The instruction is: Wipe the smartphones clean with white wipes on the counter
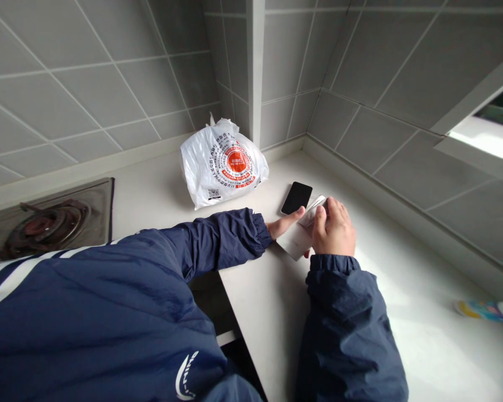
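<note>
A white, flat box-like thing [295,240] is held just above the white counter. My left hand [284,224] grips it from the left, thumb along its upper edge and the other fingers hidden below. My right hand [335,230] is curled over its right end, thumb and fingers closed around a pale, loop-shaped strip [316,206] that could be a cable or a plastic wrapper; I cannot tell which. Just behind the hands lies a black-screened phone [297,197], flat on the counter. A small red bit shows under my right wrist.
A white plastic bag [222,164] with red and black print stands at the back, by the wall corner. To the left is a gas stove burner [46,223]. A blurred colourful bottle or tube [486,310] lies far right. The counter [257,296] ends at a front edge near my body.
</note>
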`<state>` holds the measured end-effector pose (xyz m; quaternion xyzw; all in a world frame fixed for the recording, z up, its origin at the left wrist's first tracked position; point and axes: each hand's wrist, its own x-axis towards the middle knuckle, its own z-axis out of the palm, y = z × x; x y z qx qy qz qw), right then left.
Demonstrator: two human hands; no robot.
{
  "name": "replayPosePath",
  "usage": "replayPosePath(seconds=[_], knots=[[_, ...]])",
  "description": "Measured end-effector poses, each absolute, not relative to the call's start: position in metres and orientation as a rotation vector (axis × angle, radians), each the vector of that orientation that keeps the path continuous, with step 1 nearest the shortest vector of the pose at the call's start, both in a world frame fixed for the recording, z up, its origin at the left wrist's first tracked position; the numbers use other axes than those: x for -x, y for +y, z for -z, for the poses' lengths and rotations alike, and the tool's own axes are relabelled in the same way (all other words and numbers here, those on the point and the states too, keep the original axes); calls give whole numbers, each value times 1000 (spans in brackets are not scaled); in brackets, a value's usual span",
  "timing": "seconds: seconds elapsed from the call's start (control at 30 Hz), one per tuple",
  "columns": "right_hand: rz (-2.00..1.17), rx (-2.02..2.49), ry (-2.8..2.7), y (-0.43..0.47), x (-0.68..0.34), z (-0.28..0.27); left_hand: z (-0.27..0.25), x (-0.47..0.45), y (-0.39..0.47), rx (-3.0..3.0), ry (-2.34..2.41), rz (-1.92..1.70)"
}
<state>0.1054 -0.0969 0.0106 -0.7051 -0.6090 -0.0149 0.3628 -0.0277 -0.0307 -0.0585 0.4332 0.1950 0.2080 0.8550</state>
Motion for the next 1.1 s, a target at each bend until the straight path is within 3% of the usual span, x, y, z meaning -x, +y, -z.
replayPosePath(seconds=[0.1,0.27,0.7,1.1], knots=[[-10,1874,-1540,-96,-101,-5,53,24,-26,-809,329,-356],[-43,1861,-1649,-96,-86,6,36,20,-23,-656,348,-567],[-98,1974,-1604,-96,-89,-2,23,21,-25,-463,476,-704],[21,2114,-1606,-99,-103,-8,28,24,-28,-608,471,-588]])
